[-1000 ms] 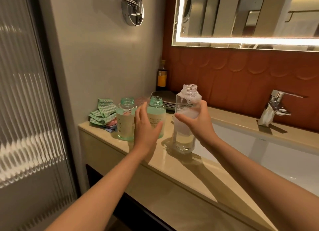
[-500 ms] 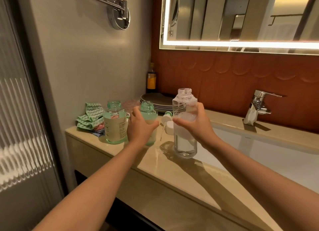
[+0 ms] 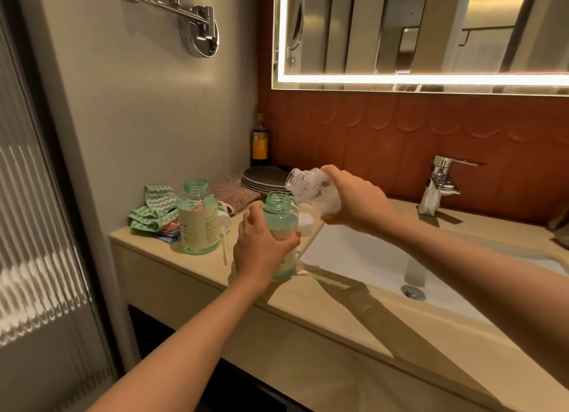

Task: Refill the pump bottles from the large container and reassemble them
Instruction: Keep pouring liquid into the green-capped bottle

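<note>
Both arms extended forward.
Left hand [image 3: 261, 251] grips the green bottle [image 3: 281, 217] (fingers curled round it); right hand [image 3: 354, 202], at its two o'clock, clasps the tilted clear container [image 3: 303, 185].

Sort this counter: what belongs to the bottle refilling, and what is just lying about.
Job: clear container in right hand; green bottle in left hand; second green bottle; white pump head beside it.
Lying about: plate stack; green zigzag cloth; dark yellow-labelled bottle; faucet.
</note>
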`<control>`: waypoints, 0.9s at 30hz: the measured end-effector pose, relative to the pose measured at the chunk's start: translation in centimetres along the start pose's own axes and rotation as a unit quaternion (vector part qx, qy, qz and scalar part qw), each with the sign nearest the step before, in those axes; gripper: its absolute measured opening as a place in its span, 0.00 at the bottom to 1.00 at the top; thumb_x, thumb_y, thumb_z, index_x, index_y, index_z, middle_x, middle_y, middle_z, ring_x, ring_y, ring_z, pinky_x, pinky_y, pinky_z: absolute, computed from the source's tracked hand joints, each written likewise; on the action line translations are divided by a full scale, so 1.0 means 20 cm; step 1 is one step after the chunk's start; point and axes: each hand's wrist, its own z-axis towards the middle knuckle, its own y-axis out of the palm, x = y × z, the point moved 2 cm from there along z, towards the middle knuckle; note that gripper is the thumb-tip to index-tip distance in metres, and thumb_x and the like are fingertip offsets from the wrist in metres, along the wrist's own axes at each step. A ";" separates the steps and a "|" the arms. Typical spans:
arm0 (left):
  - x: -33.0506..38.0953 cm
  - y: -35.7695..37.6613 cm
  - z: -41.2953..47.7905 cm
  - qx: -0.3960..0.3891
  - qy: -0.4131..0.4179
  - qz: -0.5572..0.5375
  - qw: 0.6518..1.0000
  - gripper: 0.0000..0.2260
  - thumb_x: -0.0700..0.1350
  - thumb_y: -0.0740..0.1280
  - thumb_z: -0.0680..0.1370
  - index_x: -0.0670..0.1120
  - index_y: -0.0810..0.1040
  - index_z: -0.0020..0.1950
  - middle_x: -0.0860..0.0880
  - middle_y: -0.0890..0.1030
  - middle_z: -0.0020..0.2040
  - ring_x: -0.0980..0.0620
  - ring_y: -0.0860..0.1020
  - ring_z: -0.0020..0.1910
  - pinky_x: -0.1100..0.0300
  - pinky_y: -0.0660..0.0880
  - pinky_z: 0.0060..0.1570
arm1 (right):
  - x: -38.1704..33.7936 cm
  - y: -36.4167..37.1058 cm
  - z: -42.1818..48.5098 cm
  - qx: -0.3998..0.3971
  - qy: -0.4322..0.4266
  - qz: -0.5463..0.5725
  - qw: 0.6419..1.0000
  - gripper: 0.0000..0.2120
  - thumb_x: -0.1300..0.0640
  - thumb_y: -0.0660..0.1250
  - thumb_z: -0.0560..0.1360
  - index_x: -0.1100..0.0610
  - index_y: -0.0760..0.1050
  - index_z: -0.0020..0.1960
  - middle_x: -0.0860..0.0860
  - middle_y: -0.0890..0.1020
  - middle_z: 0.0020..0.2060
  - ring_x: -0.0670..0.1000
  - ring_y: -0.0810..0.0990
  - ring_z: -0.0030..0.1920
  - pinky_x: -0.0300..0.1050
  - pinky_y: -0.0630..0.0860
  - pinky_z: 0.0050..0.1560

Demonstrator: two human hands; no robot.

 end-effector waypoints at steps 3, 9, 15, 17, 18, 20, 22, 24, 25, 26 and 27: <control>0.02 0.00 -0.01 -0.011 -0.009 0.004 1.000 0.35 0.59 0.71 0.68 0.48 0.58 0.66 0.44 0.73 0.59 0.45 0.72 0.57 0.52 0.74 0.47 | 0.01 -0.02 0.01 -0.004 -0.015 -0.040 0.999 0.39 0.49 0.75 0.66 0.49 0.57 0.71 0.51 0.76 0.60 0.54 0.76 0.55 0.52 0.79 0.49; 0.03 0.00 -0.02 -0.011 -0.019 -0.005 1.000 0.34 0.58 0.71 0.69 0.49 0.57 0.66 0.44 0.73 0.59 0.44 0.72 0.57 0.53 0.73 0.44 | 0.00 -0.04 0.00 -0.012 -0.045 -0.082 0.996 0.39 0.50 0.74 0.67 0.49 0.56 0.72 0.52 0.75 0.58 0.53 0.74 0.55 0.50 0.78 0.47; 0.03 0.00 -0.02 -0.011 -0.017 -0.003 1.000 0.35 0.59 0.71 0.69 0.49 0.57 0.67 0.44 0.73 0.59 0.45 0.72 0.57 0.56 0.70 0.41 | -0.01 -0.06 0.02 -0.008 -0.070 -0.100 0.992 0.39 0.50 0.74 0.68 0.49 0.56 0.72 0.52 0.75 0.58 0.52 0.74 0.55 0.45 0.75 0.46; 0.03 0.00 -0.02 -0.012 -0.018 -0.004 1.000 0.35 0.58 0.71 0.69 0.49 0.57 0.67 0.44 0.73 0.59 0.45 0.72 0.57 0.55 0.71 0.41 | -0.01 -0.07 0.03 -0.003 -0.083 -0.114 0.990 0.39 0.51 0.74 0.68 0.49 0.56 0.72 0.52 0.74 0.58 0.53 0.74 0.55 0.44 0.73 0.46; 0.03 0.00 -0.03 -0.013 -0.018 -0.003 1.000 0.35 0.58 0.71 0.69 0.49 0.57 0.67 0.44 0.73 0.59 0.45 0.72 0.57 0.55 0.71 0.41 | -0.01 -0.08 0.03 -0.001 -0.088 -0.120 0.989 0.38 0.51 0.74 0.68 0.49 0.56 0.72 0.52 0.74 0.58 0.53 0.74 0.55 0.44 0.73 0.46; 0.03 0.00 -0.03 -0.014 -0.018 -0.003 1.000 0.35 0.59 0.71 0.69 0.49 0.57 0.67 0.44 0.73 0.59 0.45 0.72 0.56 0.55 0.73 0.42 | -0.01 -0.09 0.04 0.004 -0.096 -0.129 0.987 0.38 0.52 0.74 0.69 0.49 0.57 0.72 0.52 0.75 0.58 0.52 0.74 0.54 0.45 0.74 0.46; 0.03 -0.01 -0.02 -0.013 -0.016 0.000 1.000 0.35 0.59 0.71 0.69 0.49 0.57 0.67 0.44 0.73 0.60 0.45 0.72 0.57 0.54 0.74 0.43 | -0.01 -0.09 0.04 0.006 -0.102 -0.135 0.985 0.38 0.52 0.74 0.69 0.49 0.56 0.72 0.52 0.75 0.57 0.52 0.74 0.53 0.45 0.74 0.45; 0.03 -0.01 -0.02 -0.014 -0.017 -0.002 1.000 0.35 0.59 0.71 0.69 0.49 0.57 0.68 0.44 0.73 0.60 0.45 0.72 0.57 0.53 0.75 0.44 | -0.01 -0.08 0.04 0.005 -0.101 -0.135 0.986 0.38 0.52 0.74 0.69 0.49 0.56 0.72 0.52 0.75 0.57 0.52 0.74 0.53 0.44 0.74 0.44; 0.03 -0.01 -0.03 -0.015 -0.018 -0.002 1.000 0.35 0.59 0.71 0.69 0.49 0.57 0.68 0.44 0.73 0.60 0.45 0.72 0.57 0.52 0.75 0.44 | -0.01 -0.08 0.04 0.006 -0.101 -0.135 0.986 0.38 0.52 0.74 0.69 0.49 0.56 0.72 0.52 0.75 0.57 0.52 0.74 0.53 0.44 0.74 0.44; 0.03 -0.01 -0.03 -0.015 -0.019 -0.002 1.000 0.36 0.59 0.71 0.69 0.49 0.57 0.68 0.44 0.73 0.60 0.45 0.72 0.58 0.52 0.75 0.45 | -0.01 -0.08 0.04 0.008 -0.102 -0.136 0.985 0.38 0.52 0.73 0.69 0.50 0.56 0.72 0.52 0.75 0.57 0.52 0.74 0.53 0.44 0.73 0.44; 0.03 -0.01 -0.03 -0.015 -0.019 -0.002 1.000 0.36 0.59 0.71 0.69 0.49 0.57 0.68 0.44 0.73 0.60 0.45 0.72 0.58 0.52 0.75 0.45 | -0.01 -0.08 0.04 0.010 -0.105 -0.139 0.985 0.38 0.52 0.73 0.69 0.50 0.57 0.72 0.52 0.75 0.57 0.52 0.74 0.53 0.43 0.73 0.44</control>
